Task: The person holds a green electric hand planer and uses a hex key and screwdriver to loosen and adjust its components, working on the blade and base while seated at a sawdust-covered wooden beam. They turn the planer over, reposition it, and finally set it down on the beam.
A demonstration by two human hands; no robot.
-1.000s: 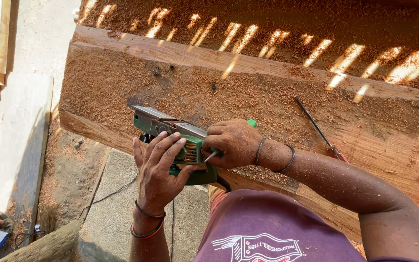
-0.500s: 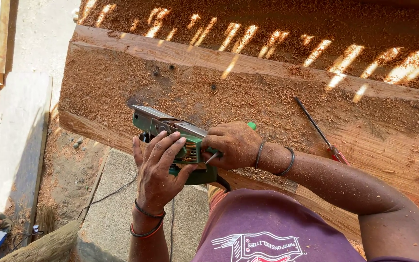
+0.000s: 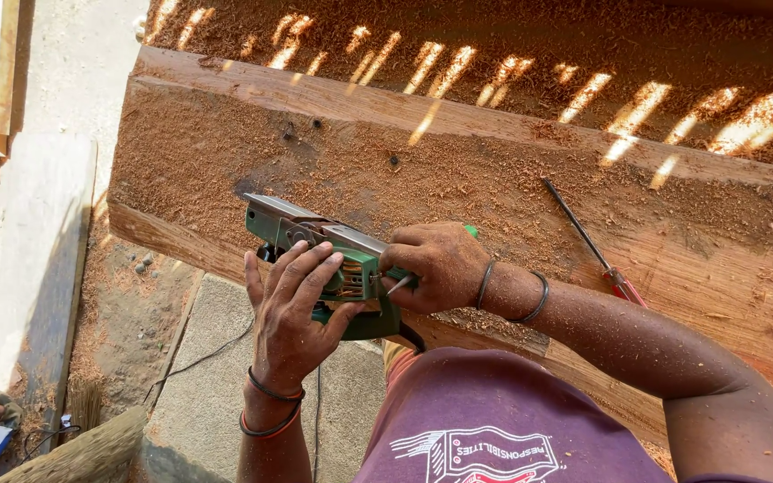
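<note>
The person is working on a green electric hand planer [image 3: 324, 259] that is resting on its side at the near edge of a large timber beam [image 3: 512, 179], close to the beam's left end. The beam's upper face is covered in fine reddish sawdust [image 3: 225, 152].

The left hand [image 3: 293, 309] is spreading open over the planer body, fingers [image 3: 301, 264] splayed across the housing and pressing it against the beam edge; it is bracing the tool, not closing round it. The right hand [image 3: 436, 264] is closing narrowly round a thin metal tool [image 3: 398, 284], whose tip is pointing into the planer near the green housing. Whether that tool is a key, a driver or a pin cannot be told at this size.

A red-handled screwdriver [image 3: 592, 250] is lying on the beam to the right, well apart from both hands. The power cord [image 3: 208, 353] is trailing over the concrete slab [image 3: 216, 385] below the beam.

Judged from this posture, an adjustment or clearing of the planer is in hand. To do it well:

- The bracing hand should be keeping the housing from rocking while the thin tool is turning or probing.
- The fingers should be staying on the housing and off the sole and cutter opening.
- The thin tool should be seating squarely before force is applied, since a slip would be driving the tip toward the left palm.
- The cord's far end is out of view; it cannot be told whether the tool is isolated from power, and that is worth confirming.
</note>
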